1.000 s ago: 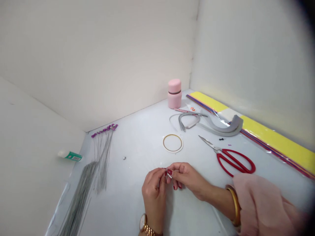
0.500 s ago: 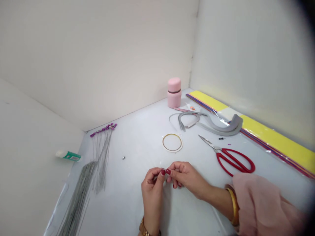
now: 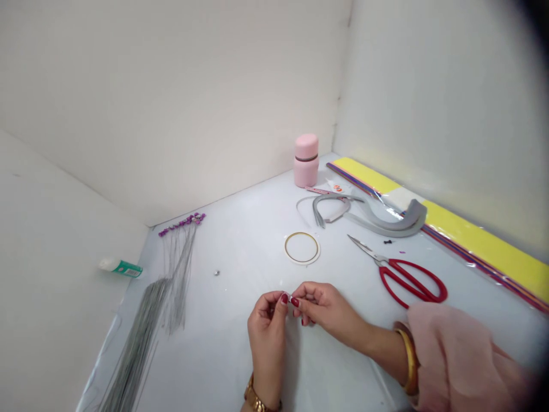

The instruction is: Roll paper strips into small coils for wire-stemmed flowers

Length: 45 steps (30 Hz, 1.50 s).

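My left hand (image 3: 268, 320) and my right hand (image 3: 319, 303) meet over the front middle of the white table (image 3: 240, 234). Thumb and fingers of each are pinched together, tip close to tip. Between them shows a tiny pale piece (image 3: 289, 297), too small to name. Just beyond the hands lies a roll of double-sided tape (image 3: 285, 252), flat on its side. Red-handled scissors (image 3: 414, 280) rest to the right of my right hand, blades slightly apart. A small silvery bead-like thing (image 3: 217, 273) sits left of my left hand.
At left lie a bundle of thin grey wires (image 3: 139, 337) and wires with purple tips (image 3: 182, 224). A green-and-white tube (image 3: 122, 268) is at the left edge. Behind stand a pink flask (image 3: 306, 163), curled grey strips (image 3: 386, 226) and packed yellow sheets (image 3: 480, 240) along the wall.
The view has shifted slightly. Both hands stay pinched together in nearly the same place, and a bit more of the pale piece shows between the fingertips.
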Each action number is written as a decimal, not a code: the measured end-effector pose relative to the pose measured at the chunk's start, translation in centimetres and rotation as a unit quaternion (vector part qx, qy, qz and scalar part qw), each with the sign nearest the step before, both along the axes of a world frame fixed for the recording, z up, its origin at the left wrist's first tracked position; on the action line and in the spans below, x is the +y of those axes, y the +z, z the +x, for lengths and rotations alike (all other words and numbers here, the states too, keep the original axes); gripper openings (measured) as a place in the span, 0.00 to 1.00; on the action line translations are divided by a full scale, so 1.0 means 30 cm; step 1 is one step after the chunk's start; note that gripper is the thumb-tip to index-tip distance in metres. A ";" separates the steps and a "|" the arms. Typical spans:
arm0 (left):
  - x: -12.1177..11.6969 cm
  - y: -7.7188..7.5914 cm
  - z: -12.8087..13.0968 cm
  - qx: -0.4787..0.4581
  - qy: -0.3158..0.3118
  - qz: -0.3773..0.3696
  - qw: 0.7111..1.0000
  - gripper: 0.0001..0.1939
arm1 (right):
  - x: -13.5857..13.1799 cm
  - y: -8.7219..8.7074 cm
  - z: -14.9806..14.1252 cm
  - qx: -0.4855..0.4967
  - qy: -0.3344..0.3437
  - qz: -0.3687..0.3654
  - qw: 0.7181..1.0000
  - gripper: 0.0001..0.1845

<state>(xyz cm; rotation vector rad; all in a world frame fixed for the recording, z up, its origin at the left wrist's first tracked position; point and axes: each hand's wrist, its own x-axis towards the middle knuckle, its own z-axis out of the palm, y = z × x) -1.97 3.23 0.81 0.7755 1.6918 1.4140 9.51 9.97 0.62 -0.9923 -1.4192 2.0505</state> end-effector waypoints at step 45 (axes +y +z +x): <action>0.006 0.013 -0.014 -0.135 -0.052 0.022 0.989 0.07 | 0.020 0.022 0.013 0.037 0.037 -0.039 0.998 0.17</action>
